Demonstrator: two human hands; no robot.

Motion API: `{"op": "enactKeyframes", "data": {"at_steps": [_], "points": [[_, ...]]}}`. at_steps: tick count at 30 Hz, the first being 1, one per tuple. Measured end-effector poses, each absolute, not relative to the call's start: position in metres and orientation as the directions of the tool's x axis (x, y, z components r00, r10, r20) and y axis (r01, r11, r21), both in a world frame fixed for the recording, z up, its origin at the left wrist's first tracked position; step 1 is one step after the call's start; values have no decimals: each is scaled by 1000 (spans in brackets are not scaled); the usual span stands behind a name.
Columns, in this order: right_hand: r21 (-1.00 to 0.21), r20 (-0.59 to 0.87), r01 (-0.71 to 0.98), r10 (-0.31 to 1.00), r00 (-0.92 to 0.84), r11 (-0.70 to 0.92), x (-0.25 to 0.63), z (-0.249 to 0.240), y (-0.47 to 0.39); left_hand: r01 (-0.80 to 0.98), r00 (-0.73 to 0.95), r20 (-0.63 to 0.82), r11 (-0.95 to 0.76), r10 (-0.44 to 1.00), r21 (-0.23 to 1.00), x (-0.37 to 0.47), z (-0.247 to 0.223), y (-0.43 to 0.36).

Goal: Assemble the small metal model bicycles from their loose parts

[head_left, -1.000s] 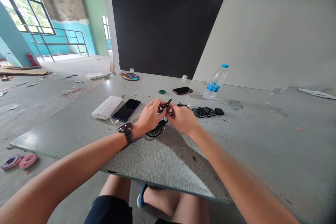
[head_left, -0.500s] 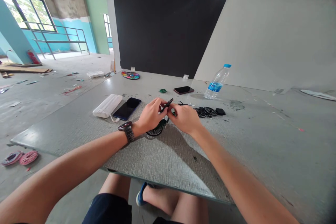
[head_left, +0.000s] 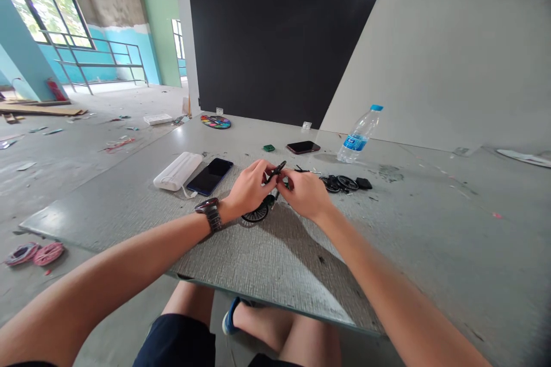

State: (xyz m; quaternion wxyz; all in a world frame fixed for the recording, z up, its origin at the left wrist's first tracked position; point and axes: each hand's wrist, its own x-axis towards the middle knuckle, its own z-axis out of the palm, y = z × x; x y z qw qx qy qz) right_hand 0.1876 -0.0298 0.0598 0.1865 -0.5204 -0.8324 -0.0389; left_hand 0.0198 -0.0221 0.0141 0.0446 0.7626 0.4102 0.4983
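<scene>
Pinching wheeled model [head_left: 257,213] | left hand [head_left: 248,186], right hand [head_left: 307,192]: grip clamped on it | middle hidden

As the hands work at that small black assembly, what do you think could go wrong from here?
The small black assembly is pinched in the fingertips of the left hand and right hand, so a thin piece might slip or bend under too much pressure.

The loose black parts lie just beyond the right hand, which could knock them if it swings outward.

The white cable by the left wrist might catch on the watch and tug the phone.
</scene>
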Motion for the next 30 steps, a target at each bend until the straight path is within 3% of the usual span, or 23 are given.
{"op": "enactKeyframes", "data": {"at_steps": [6, 12, 21, 30], "points": [[-146, 321, 872, 856, -405, 468, 188, 59, -28, 577, 184, 736, -678, 652, 456, 19, 15, -24], [-63, 281, 897, 870, -406, 438, 187, 60, -29, 555, 212, 749, -709, 627, 436, 19, 16, -24], [-64, 402, 910, 846, -351, 409, 188, 58, -30, 553, 157, 752, -688, 640, 470, 21, 16, -22], [-63, 326, 897, 858, -396, 438, 190, 60, -28, 508, 197, 739, -711, 645, 485, 19, 16, -22]]}}
